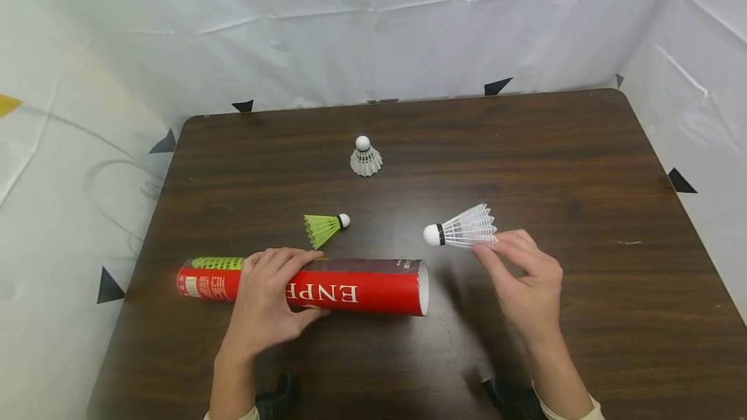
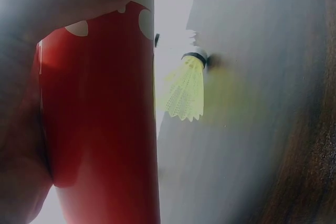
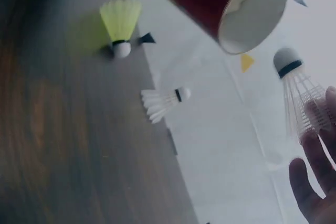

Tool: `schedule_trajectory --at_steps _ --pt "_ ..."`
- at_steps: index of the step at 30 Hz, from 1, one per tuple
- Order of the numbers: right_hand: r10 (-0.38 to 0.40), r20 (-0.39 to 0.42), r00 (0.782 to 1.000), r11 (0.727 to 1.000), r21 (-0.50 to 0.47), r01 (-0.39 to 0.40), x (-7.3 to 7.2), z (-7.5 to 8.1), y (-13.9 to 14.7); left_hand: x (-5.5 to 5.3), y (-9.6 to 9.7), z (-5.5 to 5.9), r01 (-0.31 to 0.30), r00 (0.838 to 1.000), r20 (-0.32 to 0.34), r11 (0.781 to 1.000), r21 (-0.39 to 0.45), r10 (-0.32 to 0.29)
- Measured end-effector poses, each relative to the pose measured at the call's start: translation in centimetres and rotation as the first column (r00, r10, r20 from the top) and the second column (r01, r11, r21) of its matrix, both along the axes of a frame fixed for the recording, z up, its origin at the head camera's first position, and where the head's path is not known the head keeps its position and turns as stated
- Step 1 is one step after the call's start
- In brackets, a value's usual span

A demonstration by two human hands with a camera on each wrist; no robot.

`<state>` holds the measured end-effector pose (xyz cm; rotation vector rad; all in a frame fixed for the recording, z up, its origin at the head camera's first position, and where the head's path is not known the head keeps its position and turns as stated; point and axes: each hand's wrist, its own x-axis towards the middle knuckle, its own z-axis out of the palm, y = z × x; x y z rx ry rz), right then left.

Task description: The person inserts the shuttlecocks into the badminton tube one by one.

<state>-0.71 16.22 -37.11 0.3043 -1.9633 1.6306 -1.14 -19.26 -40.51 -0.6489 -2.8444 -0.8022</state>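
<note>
My left hand [image 1: 270, 306] grips a red shuttlecock tube [image 1: 373, 290] round its middle, with the tube lying sideways and its open end facing right. In the left wrist view the thumb and palm wrap the red tube [image 2: 102, 114]. My right hand [image 1: 522, 277] pinches a white shuttlecock [image 1: 467, 229] by its skirt edge, cork pointing left toward the tube's mouth. The right wrist view shows that shuttlecock [image 3: 302, 93] apart from the open rim [image 3: 286, 3], with the fingers [image 3: 315, 166] at the skirt.
A yellow-green shuttlecock [image 1: 323, 229] lies on its side just behind the tube. Farther back, a white shuttlecock [image 1: 365, 157] stands cork up on the dark wooden table [image 1: 554, 167]. White sheeting [image 1: 373, 37] with yellow and black triangles hangs round the table's back and sides.
</note>
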Motion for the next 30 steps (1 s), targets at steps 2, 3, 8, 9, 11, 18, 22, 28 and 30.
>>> schedule_trajectory --at_steps 2,3,8,9,11,18,22,28,30 --pt "0.062 0.002 0.998 0.994 -0.091 -0.062 0.9 0.2 0.2 0.0 0.0 0.0 0.004 1.000 0.002 1.000 0.000 -0.004" --pt "0.100 -0.002 0.995 0.987 -0.125 -0.100 1.4 0.2 0.4 0.0 0.1 0.0 0.004 1.000 0.004 1.000 -0.002 -0.004" --pt "0.255 -0.022 0.967 0.958 -0.128 -0.256 2.5 0.0 0.9 0.0 0.1 0.1 -0.005 1.000 0.012 1.000 -0.007 0.005" --pt "0.275 -0.021 0.961 0.955 -0.111 -0.275 2.6 -0.1 0.9 0.0 0.1 0.1 -0.005 1.000 0.014 1.000 -0.007 0.005" --pt "0.302 -0.008 0.953 0.951 -0.075 -0.301 2.7 -0.5 0.7 0.0 0.1 0.2 -0.006 1.000 0.015 1.000 -0.007 0.006" --pt "0.372 0.055 0.926 0.924 0.066 -0.376 2.6 -1.5 -1.0 0.0 0.2 0.3 -0.005 1.000 0.012 1.000 -0.009 0.005" --pt "0.415 0.097 0.905 0.898 0.114 -0.424 2.6 -1.9 -1.7 0.0 0.2 0.2 -0.002 1.000 0.016 1.000 -0.007 0.003" --pt "0.470 0.230 0.852 0.836 0.196 -0.513 2.4 -1.7 -2.3 0.1 0.2 0.2 -0.003 1.000 0.023 1.000 -0.010 0.003" --pt "0.489 0.271 0.829 0.809 0.214 -0.547 2.2 -1.5 -2.3 0.1 0.2 0.2 -0.003 1.000 0.023 1.000 -0.014 0.003"
